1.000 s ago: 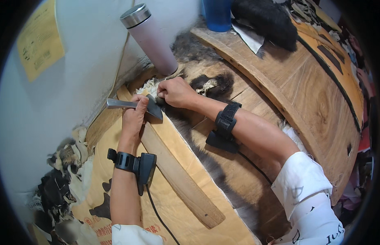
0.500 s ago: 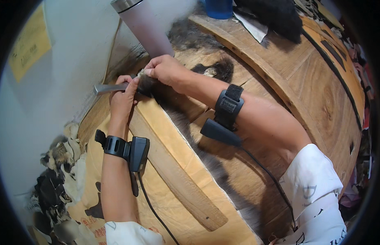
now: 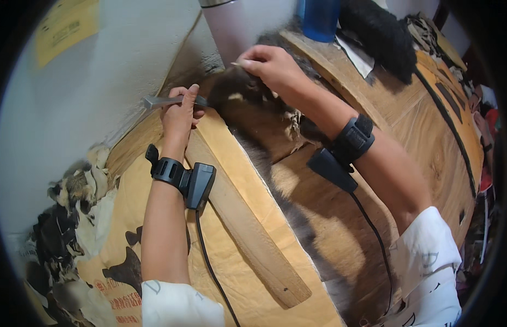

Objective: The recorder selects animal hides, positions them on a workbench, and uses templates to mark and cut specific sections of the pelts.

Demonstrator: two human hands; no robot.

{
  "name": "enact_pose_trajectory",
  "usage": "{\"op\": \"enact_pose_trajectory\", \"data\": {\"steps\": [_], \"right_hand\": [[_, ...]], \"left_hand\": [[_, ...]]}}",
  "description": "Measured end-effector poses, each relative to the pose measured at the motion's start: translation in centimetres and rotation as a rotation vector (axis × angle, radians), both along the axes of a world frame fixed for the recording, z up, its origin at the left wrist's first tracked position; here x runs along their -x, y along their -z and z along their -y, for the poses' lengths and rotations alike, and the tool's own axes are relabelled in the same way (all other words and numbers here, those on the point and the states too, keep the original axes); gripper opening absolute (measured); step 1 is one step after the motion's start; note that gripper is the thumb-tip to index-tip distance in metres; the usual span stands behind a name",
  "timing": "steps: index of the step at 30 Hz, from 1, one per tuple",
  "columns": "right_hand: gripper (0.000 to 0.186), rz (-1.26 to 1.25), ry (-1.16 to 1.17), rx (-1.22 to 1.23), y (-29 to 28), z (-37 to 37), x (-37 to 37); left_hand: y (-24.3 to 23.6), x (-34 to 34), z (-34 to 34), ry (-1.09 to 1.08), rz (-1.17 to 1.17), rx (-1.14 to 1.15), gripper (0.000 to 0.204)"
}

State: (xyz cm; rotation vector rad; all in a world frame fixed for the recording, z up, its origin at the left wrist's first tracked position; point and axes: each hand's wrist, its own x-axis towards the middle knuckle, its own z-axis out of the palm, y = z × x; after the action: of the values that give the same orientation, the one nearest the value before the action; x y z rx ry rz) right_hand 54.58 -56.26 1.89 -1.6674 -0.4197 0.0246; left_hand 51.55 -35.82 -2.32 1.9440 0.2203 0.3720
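Note:
My left hand is closed around a grey metal tool with a flat, angular bar that sticks out on both sides of the fist. Up and to the right, my right hand has thumb and forefinger pinched together. A small pale bit shows at those fingertips, too small to name. Dark fur with a pale patch lies just below the right hand, between both hands. Under my left forearm spreads a yellow paper sheet with a long wooden strip on it.
A pale pink tumbler stands against the wall behind the hands. The raised wooden edge runs along the right. A blue container and black fur are at the back; fur scraps pile up at the left.
My right hand has moved away from my left, which no longer touches the fur between them. The metal tool remains in my left hand. The whole view has shifted slightly.

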Motion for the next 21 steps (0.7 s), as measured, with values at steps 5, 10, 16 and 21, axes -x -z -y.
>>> {"op": "enact_pose_trajectory", "data": {"steps": [5,10,16,21], "right_hand": [[0.033,0.272,0.265,0.727,3.2,4.2,-0.2],[0.039,0.423,-0.027,0.571,-1.1,4.3,7.0],[0.05,0.334,-0.55,0.157,-4.8,2.2,18.7],[0.029,0.149,-0.456,0.092,-4.6,1.0,22.7]], "left_hand": [[-1.7,1.2,0.9,-0.123,0.11,0.37,0.043],[-5.4,9.4,0.5,0.118,0.023,-0.019,0.032],[-7.5,21.2,5.8,0.389,0.03,-0.01,0.022],[-6.8,25.1,6.8,0.493,0.193,-0.234,0.025]]}}
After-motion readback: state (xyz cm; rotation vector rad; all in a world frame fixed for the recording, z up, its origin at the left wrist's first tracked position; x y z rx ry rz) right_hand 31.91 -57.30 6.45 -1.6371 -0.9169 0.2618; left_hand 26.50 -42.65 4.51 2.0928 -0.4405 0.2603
